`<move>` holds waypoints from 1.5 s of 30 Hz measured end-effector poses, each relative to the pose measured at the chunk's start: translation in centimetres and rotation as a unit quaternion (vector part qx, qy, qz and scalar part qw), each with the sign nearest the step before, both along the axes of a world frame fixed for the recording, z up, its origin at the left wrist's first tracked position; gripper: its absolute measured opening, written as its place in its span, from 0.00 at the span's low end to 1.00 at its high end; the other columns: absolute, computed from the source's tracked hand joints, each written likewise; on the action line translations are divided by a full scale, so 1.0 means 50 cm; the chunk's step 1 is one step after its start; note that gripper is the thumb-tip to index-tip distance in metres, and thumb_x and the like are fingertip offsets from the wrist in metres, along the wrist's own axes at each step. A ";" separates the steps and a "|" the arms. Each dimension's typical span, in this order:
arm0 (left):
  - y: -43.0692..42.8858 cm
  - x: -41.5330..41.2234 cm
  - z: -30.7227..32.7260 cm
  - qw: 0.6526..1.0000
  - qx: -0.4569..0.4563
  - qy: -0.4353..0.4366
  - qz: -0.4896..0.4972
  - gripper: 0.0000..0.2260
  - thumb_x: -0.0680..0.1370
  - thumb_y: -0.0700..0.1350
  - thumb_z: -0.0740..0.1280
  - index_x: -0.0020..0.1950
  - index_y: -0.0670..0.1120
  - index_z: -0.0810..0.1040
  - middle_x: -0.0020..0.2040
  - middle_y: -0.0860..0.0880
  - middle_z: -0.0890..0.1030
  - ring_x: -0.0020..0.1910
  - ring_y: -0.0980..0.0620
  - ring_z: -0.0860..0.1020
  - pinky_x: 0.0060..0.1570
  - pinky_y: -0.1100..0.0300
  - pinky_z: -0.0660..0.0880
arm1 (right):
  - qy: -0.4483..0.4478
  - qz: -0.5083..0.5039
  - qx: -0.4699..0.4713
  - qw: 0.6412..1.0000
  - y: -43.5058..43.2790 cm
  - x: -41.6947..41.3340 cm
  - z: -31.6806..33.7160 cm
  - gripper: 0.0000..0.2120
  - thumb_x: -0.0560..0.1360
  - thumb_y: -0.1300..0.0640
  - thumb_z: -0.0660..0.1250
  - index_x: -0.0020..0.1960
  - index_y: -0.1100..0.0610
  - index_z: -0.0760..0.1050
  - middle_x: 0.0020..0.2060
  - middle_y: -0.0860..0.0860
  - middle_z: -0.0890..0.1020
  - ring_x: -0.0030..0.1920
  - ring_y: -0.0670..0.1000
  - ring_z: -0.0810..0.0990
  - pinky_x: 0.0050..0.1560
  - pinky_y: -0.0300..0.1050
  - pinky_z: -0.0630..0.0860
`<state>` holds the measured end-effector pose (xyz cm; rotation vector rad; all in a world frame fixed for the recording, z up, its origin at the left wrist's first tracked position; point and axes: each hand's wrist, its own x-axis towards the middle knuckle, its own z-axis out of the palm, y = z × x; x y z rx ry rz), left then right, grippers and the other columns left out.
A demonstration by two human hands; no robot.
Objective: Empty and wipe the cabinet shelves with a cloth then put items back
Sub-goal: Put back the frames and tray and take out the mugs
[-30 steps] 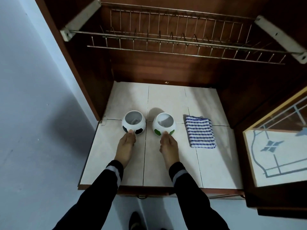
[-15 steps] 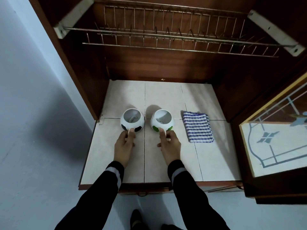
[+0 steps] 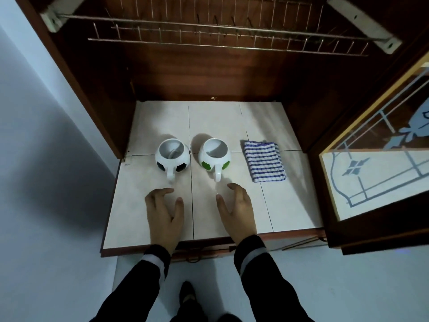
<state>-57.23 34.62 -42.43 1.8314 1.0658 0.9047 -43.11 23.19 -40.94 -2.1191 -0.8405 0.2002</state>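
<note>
1. a home, most likely a kitchen or dining corner.
2. a dark wooden cabinet (image 3: 92, 77) carries a wire dish rack (image 3: 209, 36) above a tiled shelf (image 3: 216, 122).
3. on the shelf stand a black-patched mug (image 3: 172, 155) and a green-patched mug (image 3: 214, 154), both football-shaped, with a folded striped cloth (image 3: 264, 161) beside them.
4. the open glass door (image 3: 376, 173) bears a decorative pattern.
5. a plain painted wall (image 3: 34, 135) and a pale floor (image 3: 348, 287) surround the cabinet.

We see through a single wide-angle camera worn on the head, looking forward and steeply down into the open cabinet (image 3: 99, 89), close above its tiled shelf (image 3: 216, 122).
</note>
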 end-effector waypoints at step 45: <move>-0.788 0.591 0.035 0.945 0.002 -0.013 -0.326 0.10 0.81 0.48 0.61 0.61 0.52 0.75 0.65 0.51 0.74 0.63 0.50 0.74 0.61 0.45 0.75 | -0.047 -0.231 -0.071 0.969 -0.867 0.393 0.022 0.28 0.78 0.43 0.53 0.65 0.63 0.72 0.58 0.58 0.78 0.60 0.58 0.75 0.62 0.52 0.72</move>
